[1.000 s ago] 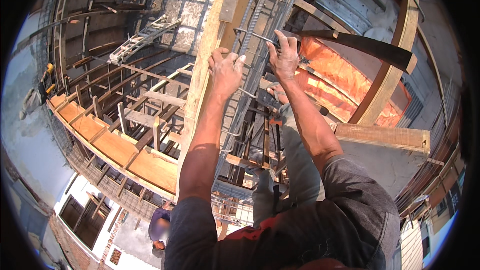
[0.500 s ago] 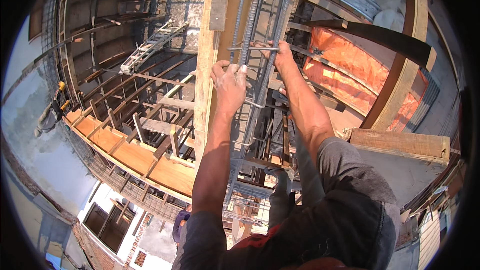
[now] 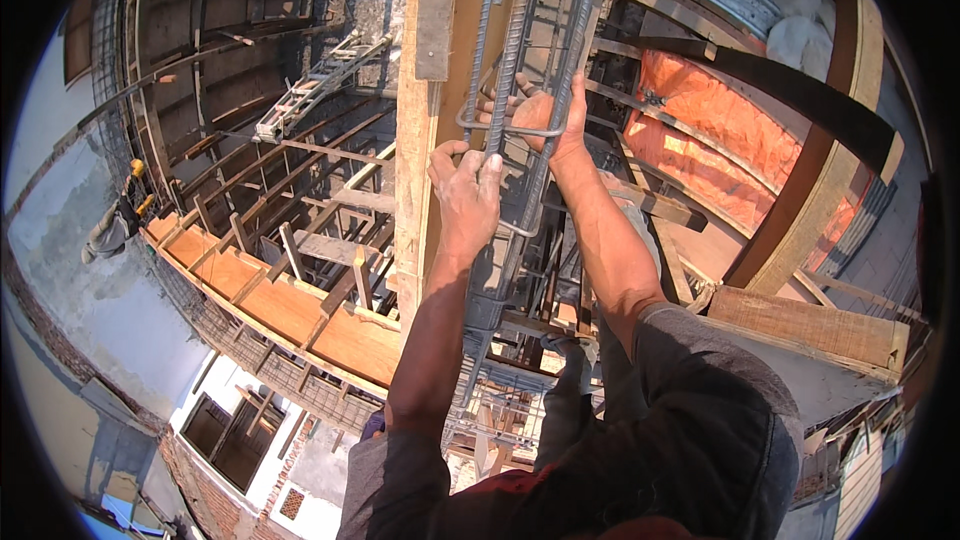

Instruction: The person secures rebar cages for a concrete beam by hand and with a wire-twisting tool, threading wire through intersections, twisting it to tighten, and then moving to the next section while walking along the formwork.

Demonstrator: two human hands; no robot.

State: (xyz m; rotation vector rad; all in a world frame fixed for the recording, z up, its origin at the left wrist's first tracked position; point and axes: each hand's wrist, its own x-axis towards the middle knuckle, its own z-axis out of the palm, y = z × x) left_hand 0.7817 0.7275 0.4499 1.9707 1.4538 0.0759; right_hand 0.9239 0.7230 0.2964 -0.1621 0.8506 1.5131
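1. Where the view looks down from a height, the only sheet-like covering is a bright orange plastic tarpaulin [image 3: 720,140] stretched at the upper right behind dark curved timber [image 3: 800,90]; no label or sign can be made out on it.
2. The left hand [image 3: 465,190] is closed in a fist around a ribbed grey vertical steel bar [image 3: 500,70] of the reinforcement cage, its knuckles toward the camera and its thumb wrapped round the front.
3. The right hand [image 3: 548,112] sits a little higher, its fingers curled over a thin bent steel tie loop [image 3: 510,130] that runs across the vertical bars; its grip is closed on that loop, the palm pressed against the cage.
4. The tall cage of ribbed steel bars [image 3: 545,30] stands upright in the middle of the view, just beside a pale upright wooden plank [image 3: 415,140] on its left, the two nearly touching.
5. Below the arms the cage drops away between dark trousered legs and a gloved hand [image 3: 572,352] near the lower bars.
6. To the left lies open air over orange-brown timber formwork boards [image 3: 290,305] with a steel mesh edge, a grey metal ladder [image 3: 310,90] lying farther off, and a building wall with windows far below.
7. To the right a pale wooden beam [image 3: 810,325] borders a narrow gap.
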